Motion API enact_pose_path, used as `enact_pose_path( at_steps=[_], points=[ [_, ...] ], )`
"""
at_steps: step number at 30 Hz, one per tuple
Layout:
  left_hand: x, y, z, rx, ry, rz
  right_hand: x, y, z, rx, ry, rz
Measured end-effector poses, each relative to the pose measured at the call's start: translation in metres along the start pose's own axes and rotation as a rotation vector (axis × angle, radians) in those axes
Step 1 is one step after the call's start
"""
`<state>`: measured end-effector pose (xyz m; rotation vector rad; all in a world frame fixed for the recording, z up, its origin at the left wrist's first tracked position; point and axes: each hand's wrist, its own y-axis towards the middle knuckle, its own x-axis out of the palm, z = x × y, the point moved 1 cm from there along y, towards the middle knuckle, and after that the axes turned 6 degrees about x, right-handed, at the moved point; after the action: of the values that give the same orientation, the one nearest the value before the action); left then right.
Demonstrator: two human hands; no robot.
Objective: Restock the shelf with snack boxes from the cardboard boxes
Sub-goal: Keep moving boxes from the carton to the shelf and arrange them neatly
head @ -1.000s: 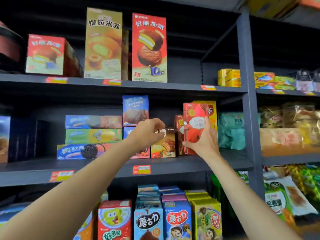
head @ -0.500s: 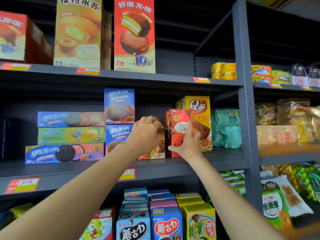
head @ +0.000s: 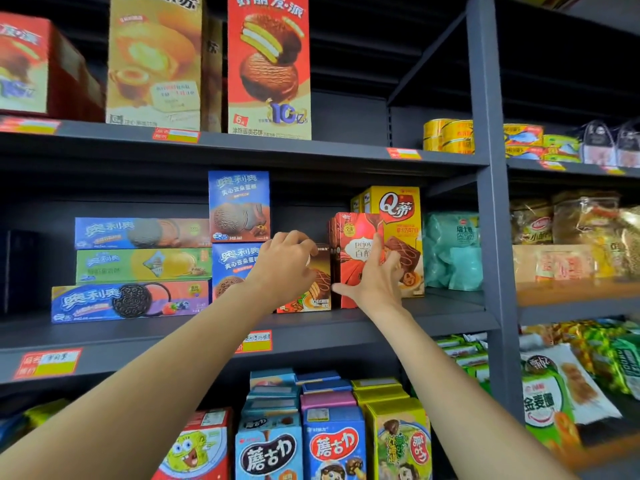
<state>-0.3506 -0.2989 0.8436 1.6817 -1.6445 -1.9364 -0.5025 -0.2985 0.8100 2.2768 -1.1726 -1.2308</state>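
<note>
While right hand (head: 375, 282) presses flat on glossy red carton (head: 356, 251), left hand (head: 282, 268) curled.

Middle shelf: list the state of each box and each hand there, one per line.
Red box: upright on the shelf, right hand flat against its front.
Brown box: upright, left hand on it.
Yellow box: upright, behind the red box.
Oreo boxes: three stacked flat.
Left hand: curled.
Right hand: open, fingers spread.

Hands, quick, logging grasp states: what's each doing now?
Left hand: curled on the brown snack box.
Right hand: open, flat against the red Pejoy box.
</note>
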Motion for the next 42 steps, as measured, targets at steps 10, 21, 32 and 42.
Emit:
enact_pose_path(
  at_steps=[10,21,32,42],
  points=[
    [-0.008,-0.058,-0.023,-0.001,-0.168,0.363,0.009,-0.077,-0.083,-0.514,0.289,0.525],
    [-0.073,-0.412,-0.189,-0.426,-0.094,0.468,0.175,-0.381,-0.246,-0.796,0.785,-0.037],
    [-0.028,-0.985,-0.209,-1.274,-0.018,-0.428,0.416,-0.862,-0.164,-0.789,0.341,-1.042],
    [0.147,-1.270,-0.147,-1.654,-0.217,-0.841,0.616,-1.109,0.031,-0.289,-0.415,-1.700]
  ],
)
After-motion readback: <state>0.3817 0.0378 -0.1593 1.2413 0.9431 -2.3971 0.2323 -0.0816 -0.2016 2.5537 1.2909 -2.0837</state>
